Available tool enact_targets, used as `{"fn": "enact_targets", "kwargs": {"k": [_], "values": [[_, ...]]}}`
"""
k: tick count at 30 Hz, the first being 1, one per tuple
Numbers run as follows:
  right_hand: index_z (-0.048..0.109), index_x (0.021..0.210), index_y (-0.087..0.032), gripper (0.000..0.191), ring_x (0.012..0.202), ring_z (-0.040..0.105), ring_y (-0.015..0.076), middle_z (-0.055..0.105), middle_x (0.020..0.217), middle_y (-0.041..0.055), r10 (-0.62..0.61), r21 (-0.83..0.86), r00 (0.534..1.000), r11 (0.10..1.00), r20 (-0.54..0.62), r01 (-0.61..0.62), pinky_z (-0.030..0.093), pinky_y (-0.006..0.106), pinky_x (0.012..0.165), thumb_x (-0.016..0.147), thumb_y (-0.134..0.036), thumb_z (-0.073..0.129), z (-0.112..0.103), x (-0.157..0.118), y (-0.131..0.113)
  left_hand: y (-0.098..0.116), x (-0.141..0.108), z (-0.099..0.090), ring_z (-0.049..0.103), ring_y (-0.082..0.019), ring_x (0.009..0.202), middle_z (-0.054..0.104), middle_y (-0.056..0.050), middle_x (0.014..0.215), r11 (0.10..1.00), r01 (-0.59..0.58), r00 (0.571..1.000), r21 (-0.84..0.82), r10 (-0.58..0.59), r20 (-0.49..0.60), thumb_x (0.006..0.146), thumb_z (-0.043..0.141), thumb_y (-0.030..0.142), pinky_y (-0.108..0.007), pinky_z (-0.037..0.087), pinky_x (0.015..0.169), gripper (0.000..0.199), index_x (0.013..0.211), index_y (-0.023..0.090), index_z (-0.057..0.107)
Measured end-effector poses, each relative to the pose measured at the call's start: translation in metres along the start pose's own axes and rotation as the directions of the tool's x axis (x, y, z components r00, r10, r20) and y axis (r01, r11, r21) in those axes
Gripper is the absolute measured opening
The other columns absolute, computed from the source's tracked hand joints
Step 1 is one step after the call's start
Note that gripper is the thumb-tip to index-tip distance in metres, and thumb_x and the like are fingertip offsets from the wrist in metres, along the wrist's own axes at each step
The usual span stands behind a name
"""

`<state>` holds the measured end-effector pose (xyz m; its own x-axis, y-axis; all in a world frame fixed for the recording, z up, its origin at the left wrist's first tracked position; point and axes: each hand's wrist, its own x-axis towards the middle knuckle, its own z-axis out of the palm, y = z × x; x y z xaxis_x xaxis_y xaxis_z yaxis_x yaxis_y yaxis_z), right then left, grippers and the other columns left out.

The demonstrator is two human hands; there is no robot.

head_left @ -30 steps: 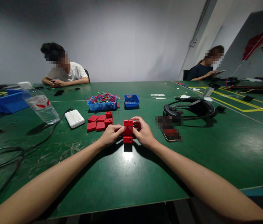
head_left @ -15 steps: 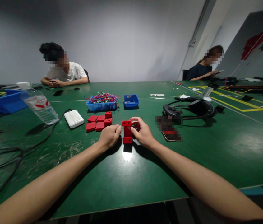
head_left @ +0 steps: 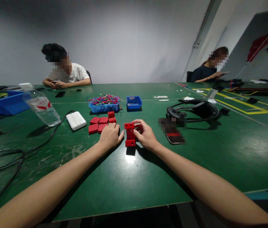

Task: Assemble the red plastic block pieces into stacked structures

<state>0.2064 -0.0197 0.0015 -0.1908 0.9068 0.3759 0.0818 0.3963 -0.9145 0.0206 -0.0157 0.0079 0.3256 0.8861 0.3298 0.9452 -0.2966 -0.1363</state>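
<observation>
A red part [head_left: 130, 134] with holes in its end blocks is held upright over the table by my right hand [head_left: 145, 134], whose thumb and fingers grip its right side. Just left of it is my left hand [head_left: 110, 136], its back toward the camera, thumb apart from the fingers. The fingertips of that hand reach toward several red blocks [head_left: 93, 128] and partly cover them; whether they touch one is hidden. Two smaller red blocks with holes [head_left: 111, 114] sit at the right of the group.
Behind the blocks are a blue tray of coloured wires [head_left: 104, 108] and a small blue tray [head_left: 134, 103]. A white box [head_left: 76, 121], a tilted bottle [head_left: 41, 106] and a cable lie left; a headset [head_left: 193, 110] and a phone lie right. Two people sit across the table [head_left: 162, 177].
My left hand has turned and moved slightly up toward the red blocks, its thumb now apart from its fingers. The right hand keeps the red part in nearly the same place.
</observation>
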Motion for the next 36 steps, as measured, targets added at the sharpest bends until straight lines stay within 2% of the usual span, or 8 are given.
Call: {"fn": "enact_targets", "kwargs": {"k": [4, 6, 10, 14, 20, 28, 34, 36], "values": [[0.054, 0.106, -0.021, 0.029, 0.077, 0.065, 0.0145, 0.067, 0.09, 0.0026, -0.003, 0.001, 1.0, 1.0, 0.003, 0.003, 0.053, 0.026, 0.066, 0.077, -0.023, 0.059, 0.0, 0.0, 0.0, -0.002, -0.001, 0.005, 0.05, -0.034, 0.126, 0.057, -0.021, 0.133, 0.999, -0.013, 0.997, -0.031, 0.01, -0.077, 0.093, 0.046, 0.037, -0.047, 0.041, 0.1, 0.04, 0.116, 0.01, 0.062], [0.054, 0.106, -0.021, 0.029, 0.077, 0.065, 0.0146, 0.067, 0.09, 0.0029, -0.001, 0.0, 1.0, 1.0, 0.004, 0.001, 0.052, 0.026, 0.066, 0.077, -0.023, 0.059, 0.0, 0.0, 0.0, -0.001, -0.002, 0.004, 0.045, -0.038, 0.13, 0.055, -0.022, 0.136, 1.0, 0.023, 0.996, -0.016, -0.024, -0.086, 0.092, 0.046, 0.039, -0.054, 0.037, 0.103, 0.043, 0.119, 0.011, 0.061], [0.054, 0.106, -0.022, 0.028, 0.078, 0.065, 0.0148, 0.067, 0.091, 0.003, -0.001, -0.005, 1.0, 1.0, 0.003, 0.001, 0.052, 0.026, 0.065, 0.078, -0.024, 0.059, 0.0, 0.0, -0.002, 0.003, -0.003, -0.002, 0.05, -0.042, 0.118, 0.058, -0.023, 0.127, 0.99, 0.144, 0.99, 0.013, -0.144, 0.007, 0.092, 0.041, 0.047, -0.064, 0.039, 0.093, 0.054, 0.131, 0.012, 0.052], [0.055, 0.106, -0.022, 0.028, 0.076, 0.065, 0.0145, 0.068, 0.09, 0.0029, -0.005, -0.019, 1.0, 1.0, 0.002, 0.005, 0.052, 0.025, 0.064, 0.078, -0.024, 0.059, 0.0, 0.0, -0.002, 0.004, -0.001, -0.006, 0.046, -0.044, 0.12, 0.054, -0.022, 0.13, 0.978, 0.21, 0.969, 0.004, -0.209, 0.13, 0.093, 0.034, 0.057, -0.069, 0.038, 0.092, 0.063, 0.139, 0.015, 0.046], [0.055, 0.106, -0.021, 0.027, 0.072, 0.064, 0.0148, 0.068, 0.089, 0.004, -0.009, -0.009, 1.0, 1.0, 0.013, 0.009, 0.052, 0.027, 0.063, 0.08, -0.025, 0.059, 0.0, 0.0, 0.0, 0.004, 0.001, -0.009, 0.048, -0.044, 0.115, 0.054, -0.024, 0.129, 0.973, 0.226, 0.96, 0.041, -0.23, 0.159, 0.093, 0.033, 0.06, -0.064, 0.042, 0.086, 0.068, 0.143, 0.015, 0.041], [0.055, 0.106, -0.022, 0.027, 0.075, 0.066, 0.0143, 0.068, 0.09, 0.003, -0.015, -0.018, 1.0, 1.0, 0.011, 0.015, 0.053, 0.025, 0.065, 0.079, -0.023, 0.059, 0.0, 0.0, -0.001, 0.0, -0.002, -0.002, 0.054, -0.039, 0.109, 0.058, -0.021, 0.122, 0.991, 0.116, 0.991, 0.061, -0.119, 0.059, 0.094, 0.039, 0.051, -0.053, 0.045, 0.086, 0.057, 0.137, 0.014, 0.047], [0.055, 0.106, -0.022, 0.027, 0.073, 0.066, 0.0148, 0.068, 0.09, 0.0034, -0.014, -0.005, 1.0, 1.0, 0.015, 0.014, 0.054, 0.027, 0.065, 0.08, -0.022, 0.059, 0.0, 0.0, 0.0, -0.008, 0.003, 0.003, 0.06, -0.028, 0.109, 0.055, -0.017, 0.128, 0.953, -0.163, 0.984, -0.257, 0.175, 0.023, 0.094, 0.043, 0.033, -0.039, 0.048, 0.092, 0.04, 0.127, 0.013, 0.052], [0.055, 0.106, -0.022, 0.027, 0.074, 0.066, 0.0148, 0.068, 0.09, 0.0032, -0.017, -0.006, 1.0, 1.0, 0.014, 0.017, 0.054, 0.027, 0.066, 0.08, -0.022, 0.059, 0.0, 0.0, -0.001, -0.008, 0.003, 0.002, 0.058, -0.027, 0.114, 0.056, -0.017, 0.128, 0.936, -0.22, 0.974, -0.276, 0.225, -0.014, 0.094, 0.043, 0.031, -0.038, 0.047, 0.096, 0.036, 0.124, 0.014, 0.054]]}}
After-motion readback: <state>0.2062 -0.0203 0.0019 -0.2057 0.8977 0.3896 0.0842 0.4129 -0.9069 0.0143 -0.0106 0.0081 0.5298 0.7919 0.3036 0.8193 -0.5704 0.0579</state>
